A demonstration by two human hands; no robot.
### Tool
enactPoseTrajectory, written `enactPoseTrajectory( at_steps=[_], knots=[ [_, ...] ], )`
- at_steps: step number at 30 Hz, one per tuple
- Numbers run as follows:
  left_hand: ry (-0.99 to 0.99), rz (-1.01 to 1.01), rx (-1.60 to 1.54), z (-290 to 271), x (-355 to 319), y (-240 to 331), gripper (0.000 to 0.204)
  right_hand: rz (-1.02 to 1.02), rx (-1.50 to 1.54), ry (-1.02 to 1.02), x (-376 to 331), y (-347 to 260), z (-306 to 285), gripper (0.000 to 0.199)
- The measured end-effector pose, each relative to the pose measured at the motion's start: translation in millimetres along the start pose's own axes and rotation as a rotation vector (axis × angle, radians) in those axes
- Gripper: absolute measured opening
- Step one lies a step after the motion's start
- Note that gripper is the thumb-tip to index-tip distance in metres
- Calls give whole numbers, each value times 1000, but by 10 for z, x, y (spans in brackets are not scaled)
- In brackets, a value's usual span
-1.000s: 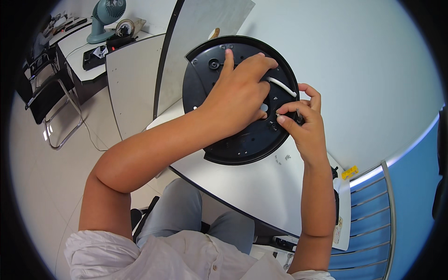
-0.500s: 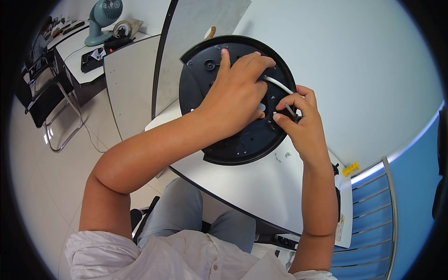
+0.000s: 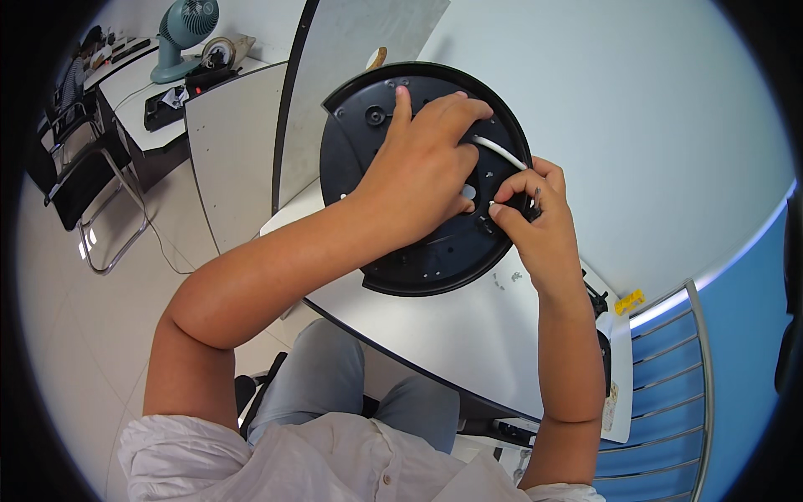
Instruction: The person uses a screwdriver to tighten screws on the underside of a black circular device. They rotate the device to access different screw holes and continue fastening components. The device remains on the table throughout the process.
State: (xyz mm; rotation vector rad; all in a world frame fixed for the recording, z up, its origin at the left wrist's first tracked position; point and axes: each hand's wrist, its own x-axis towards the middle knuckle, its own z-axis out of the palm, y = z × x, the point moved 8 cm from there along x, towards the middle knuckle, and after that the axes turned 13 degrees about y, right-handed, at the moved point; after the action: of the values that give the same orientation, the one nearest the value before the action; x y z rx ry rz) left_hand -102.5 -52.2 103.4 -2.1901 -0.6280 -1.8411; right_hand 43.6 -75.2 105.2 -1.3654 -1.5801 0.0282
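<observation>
Head view: black disc (image 3: 401, 251) lies flat on the white worktop (image 3: 468, 335), just far of the person's body, w/ both hands on it. Left hand (image 3: 422, 171) is spread wide, palm down over the disc's middle, fingers pointing far. Right hand (image 3: 535, 222) sits at the disc's right rim, thumb & forefinger pinched narrow on something small and dark; can't tell what. White cable (image 3: 500, 151) runs left-to-right betw. the two hands, nearer the right one. Few tiny screws (image 3: 506, 278) lie on the worktop just near of the rim, by the right wrist. Fan (image 3: 180, 33) stands far left, well apart.
</observation>
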Motion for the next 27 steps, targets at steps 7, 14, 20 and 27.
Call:
enactPoseTrajectory(
  at_steps=[7, 14, 20, 27],
  knots=[
    [-4, -20, -12, 18, 44, -21, 32, 16, 68, 29, 17, -12, -20, 16],
    [-3, -16, -9, 27, 56, -8, 32, -16, 61, 63, 3, -8, -50, 12],
    [-13, -10, 8, 44, 49, 8, 32, 2, 5, 50, 9, -17, -37, 9],
    [-11, -7, -25, 18, 27, 6, 33, 46, 10, -3, 12, -21, -8, 8]
  ],
)
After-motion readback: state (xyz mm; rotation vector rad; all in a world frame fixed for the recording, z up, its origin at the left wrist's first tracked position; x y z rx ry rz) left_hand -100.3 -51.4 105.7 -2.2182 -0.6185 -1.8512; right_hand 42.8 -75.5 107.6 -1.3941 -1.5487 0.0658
